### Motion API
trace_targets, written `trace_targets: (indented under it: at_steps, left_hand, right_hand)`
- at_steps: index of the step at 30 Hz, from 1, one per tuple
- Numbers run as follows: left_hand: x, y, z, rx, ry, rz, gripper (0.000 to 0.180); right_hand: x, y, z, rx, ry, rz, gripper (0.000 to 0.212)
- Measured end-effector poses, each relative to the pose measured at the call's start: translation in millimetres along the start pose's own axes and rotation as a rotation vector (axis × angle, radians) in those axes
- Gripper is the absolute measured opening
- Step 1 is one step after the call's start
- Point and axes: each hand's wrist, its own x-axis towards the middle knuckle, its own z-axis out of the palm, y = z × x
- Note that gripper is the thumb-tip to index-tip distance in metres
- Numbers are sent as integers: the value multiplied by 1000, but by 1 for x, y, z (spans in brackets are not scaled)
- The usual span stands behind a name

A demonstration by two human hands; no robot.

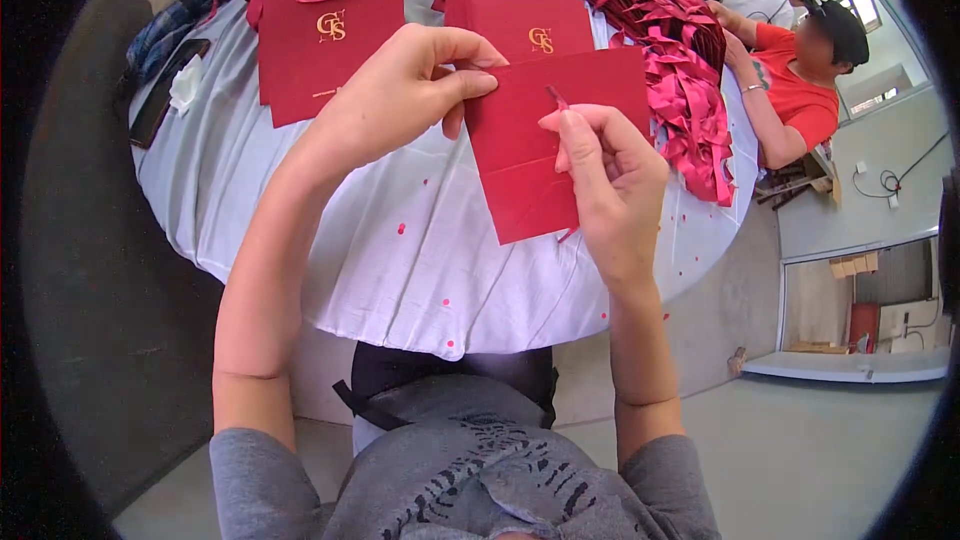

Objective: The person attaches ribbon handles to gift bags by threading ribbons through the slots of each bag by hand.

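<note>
A flat dark red paper bag (520, 155) with a crease across its lower part is held up over the table edge. My left hand (400, 90) is closed in a pinch on its upper left corner. In front of the bag, my right hand (610, 180) pinches a thin red ribbon (556, 96), its tip poking out above thumb and forefinger. Where the ribbon passes through the bag is hidden. A short bit of ribbon also shows below the bag's lower edge.
The round table has a white cloth (350, 280) dotted with small red paper bits. Red bags with gold lettering (330, 60) lie beyond my hands. Ribboned bags (690, 120) are heaped at right. A phone-like dark object (165, 105) lies left. A person in red (800, 110) works at far right.
</note>
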Motion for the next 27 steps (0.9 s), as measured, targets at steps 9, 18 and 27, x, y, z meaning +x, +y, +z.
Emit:
trace_targets:
  at_steps: [9, 18, 27]
  left_hand:
    - [1, 0, 2, -107, -54, -49, 16]
    - [-2, 4, 5, -125, -48, -77, 17]
    - [-7, 12, 16, -116, 24, -17, 17]
  right_hand:
    - [3, 14, 10, -143, 72, -59, 6]
    - [3, 19, 14, -222, 91, -146, 8]
    - [2, 7, 12, -403, 113, -269, 16]
